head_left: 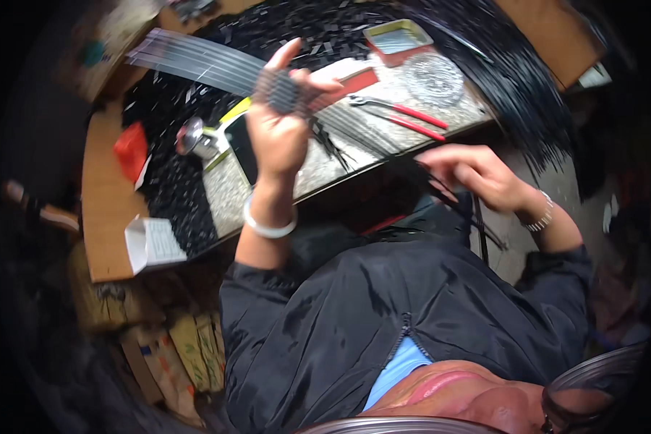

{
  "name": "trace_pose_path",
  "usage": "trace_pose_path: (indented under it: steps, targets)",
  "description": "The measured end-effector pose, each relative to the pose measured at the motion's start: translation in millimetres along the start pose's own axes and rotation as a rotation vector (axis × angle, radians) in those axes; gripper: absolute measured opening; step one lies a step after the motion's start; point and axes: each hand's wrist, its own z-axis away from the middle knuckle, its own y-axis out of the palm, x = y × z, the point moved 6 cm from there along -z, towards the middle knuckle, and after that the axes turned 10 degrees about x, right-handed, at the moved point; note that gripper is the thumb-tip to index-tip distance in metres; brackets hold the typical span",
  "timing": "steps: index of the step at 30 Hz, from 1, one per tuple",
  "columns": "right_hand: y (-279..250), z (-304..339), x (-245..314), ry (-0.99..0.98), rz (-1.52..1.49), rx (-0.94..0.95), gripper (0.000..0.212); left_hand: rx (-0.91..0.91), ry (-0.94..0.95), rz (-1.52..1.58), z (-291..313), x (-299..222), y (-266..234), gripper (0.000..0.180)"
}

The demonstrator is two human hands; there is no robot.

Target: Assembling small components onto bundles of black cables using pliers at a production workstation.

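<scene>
My left hand (276,137), with a white bangle at the wrist, is closed round a band of thin parallel dark strips (195,64), its index finger pointing up. The band reaches past the hand to the far left and slants down the other way toward my right hand (481,175). Fingers bent, my right hand grips the ends of black strips (456,202) just off the table's front edge; some dangle below it. Motion blurs the strips, so their exact kind is unclear. Red-handled pliers (401,116) lie on the table between the hands.
Heaps of loose black pieces (170,181) cover much of the table (101,217). At the back are a red-rimmed tin (398,40), a clear glass dish (434,78) and a long black strip bundle (513,72). A dark phone-like slab (240,148), red wrapper (130,153) and white box (153,242) lie left.
</scene>
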Motion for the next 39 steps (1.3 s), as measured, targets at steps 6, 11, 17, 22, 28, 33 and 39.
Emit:
trace_pose_path:
  steps: [6, 11, 17, 22, 28, 33, 39]
  targets:
    - [-64.5, -2.0, -82.7, 0.209, 1.325, -0.587, 0.039, 0.057, -0.172, 0.330, 0.0, 4.2, 14.1, 0.044]
    - [-71.7, 8.7, -98.1, 0.265, 1.315, -0.615, 0.033, 0.148, -0.283, 0.328, 8.9, -3.3, 8.6, 0.044]
    - [-111.1, 36.1, -50.8, 0.229, 1.435, -0.871, 0.024, 0.116, -0.239, 0.227, 14.7, -7.3, -3.0, 0.044]
    - [-225.3, 98.8, -80.3, 0.538, 1.638, -0.992, 0.016, 0.117, -0.196, 0.212, 6.9, -7.6, 3.2, 0.041]
    - [-237.9, 97.6, -73.4, 0.754, 1.560, -0.858, 0.016, 0.076, -0.246, 0.110, 7.3, -5.7, 13.5, 0.040]
    - [-245.0, 80.5, -67.2, 0.654, 1.130, -0.977, 0.025, 0.125, -0.234, 0.126, 14.5, -1.5, 17.1, 0.043]
    - [-250.3, 61.0, -24.4, 0.703, 0.961, -0.779, 0.028, 0.226, -0.250, 0.116, 2.1, 1.9, 35.2, 0.039]
